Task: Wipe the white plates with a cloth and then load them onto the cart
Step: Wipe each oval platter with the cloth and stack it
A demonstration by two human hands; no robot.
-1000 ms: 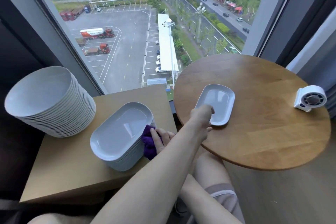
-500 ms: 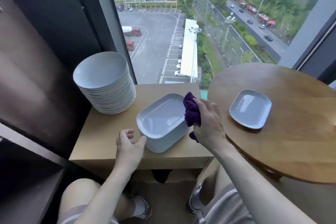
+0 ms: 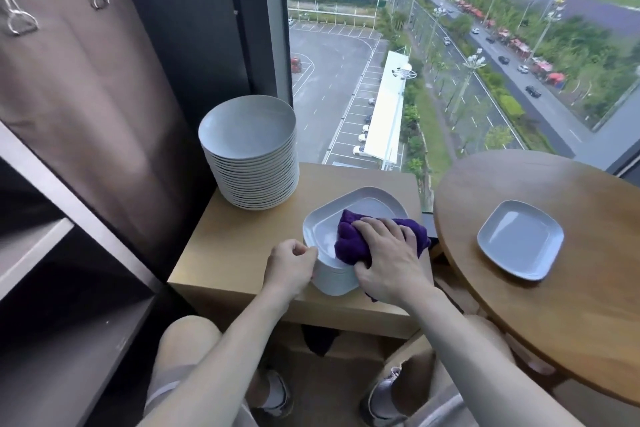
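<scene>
The top plate [image 3: 322, 230] of the stack [image 3: 334, 282] on the low table [image 3: 235, 253] lies flat, its long axis running near-left to far-right, while my right hand [image 3: 388, 253], palm down, clutches the purple cloth [image 3: 349, 241] on it and my left hand [image 3: 292, 265] curls onto its left rim.

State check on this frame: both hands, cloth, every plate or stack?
right hand: grips the purple cloth, pressing it down.
left hand: fingers curled at the left rim of the squarish plate stack, holding it.
purple cloth: bunched, lying on the stack's top plate.
squarish plate stack: on the side table, top plate partly covered.
round plate stack: upright on the side table, untouched.
single plate: flat on the round table, untouched.
</scene>
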